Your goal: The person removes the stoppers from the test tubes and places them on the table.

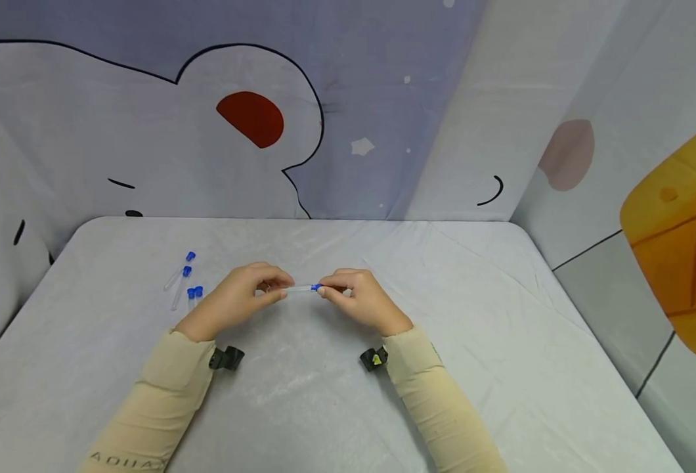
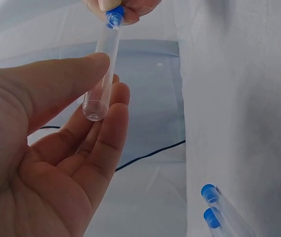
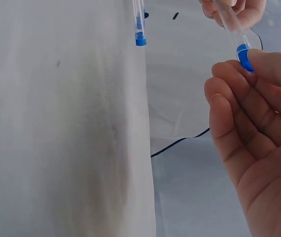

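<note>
Between my two hands a clear test tube [image 2: 106, 49] with a blue cap [image 3: 244, 58] is held roughly level above the table, its cap to the right. My left hand [image 1: 247, 291] pinches the glassy body between thumb and fingers, near the rounded end, which looks empty in the left wrist view. With thumb and fingertips, my right hand [image 1: 360, 299] pinches the blue cap. The cap sits on the tube's mouth.
Several more capped tubes [image 1: 181, 287] lie on the white-covered table [image 1: 301, 407], left of my left hand. A printed cloth wall [image 1: 371, 118] rises behind the table, and another stands on the right. Dark wrist cameras [image 1: 226, 359] sit at both cuffs.
</note>
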A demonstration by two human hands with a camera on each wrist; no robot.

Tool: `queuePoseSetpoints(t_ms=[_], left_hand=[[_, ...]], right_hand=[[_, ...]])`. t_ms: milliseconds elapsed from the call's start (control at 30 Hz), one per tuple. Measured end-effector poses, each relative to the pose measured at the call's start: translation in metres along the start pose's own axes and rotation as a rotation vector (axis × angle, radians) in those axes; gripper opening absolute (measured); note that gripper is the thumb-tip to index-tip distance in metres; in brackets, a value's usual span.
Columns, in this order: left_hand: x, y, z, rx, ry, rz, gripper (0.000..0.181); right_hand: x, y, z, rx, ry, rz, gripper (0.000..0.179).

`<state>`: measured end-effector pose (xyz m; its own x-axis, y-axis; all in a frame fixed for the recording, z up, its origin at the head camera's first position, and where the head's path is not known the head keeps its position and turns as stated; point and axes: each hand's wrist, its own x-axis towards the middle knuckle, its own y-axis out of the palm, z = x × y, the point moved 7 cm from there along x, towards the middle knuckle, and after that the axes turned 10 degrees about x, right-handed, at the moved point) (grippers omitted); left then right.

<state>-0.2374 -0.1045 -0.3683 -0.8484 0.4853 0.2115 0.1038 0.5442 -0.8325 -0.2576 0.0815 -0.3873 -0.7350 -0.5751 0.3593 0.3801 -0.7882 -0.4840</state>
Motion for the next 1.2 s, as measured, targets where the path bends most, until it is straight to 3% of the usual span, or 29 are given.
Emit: queuePoseSetpoints(t_ms=[200,433,900,1200], left_hand=[[0.000,0.000,-0.001,0.008,0.004,0.005,0.017],[-0.001,-0.003,-0.005,0.013,0.009,0.003,0.018],[-0.002,-0.003,-0.004,-0.002,0.005,0.007,0.020],[-0.003,-0.004,-0.003,-0.007,-0.002,0.003,0.020]], right_hand=[[0.000,0.001,0.000,-0.007,0.009,0.000,0.017],[0.000,-0.001,-0.003,0.043,0.074,-0.056,0.013],[0.000,-0.004,-0.002,0.275,0.234,-0.134,0.019],[0.000,-0.004,-0.011,0.335,0.246,-0.151,0.024]])
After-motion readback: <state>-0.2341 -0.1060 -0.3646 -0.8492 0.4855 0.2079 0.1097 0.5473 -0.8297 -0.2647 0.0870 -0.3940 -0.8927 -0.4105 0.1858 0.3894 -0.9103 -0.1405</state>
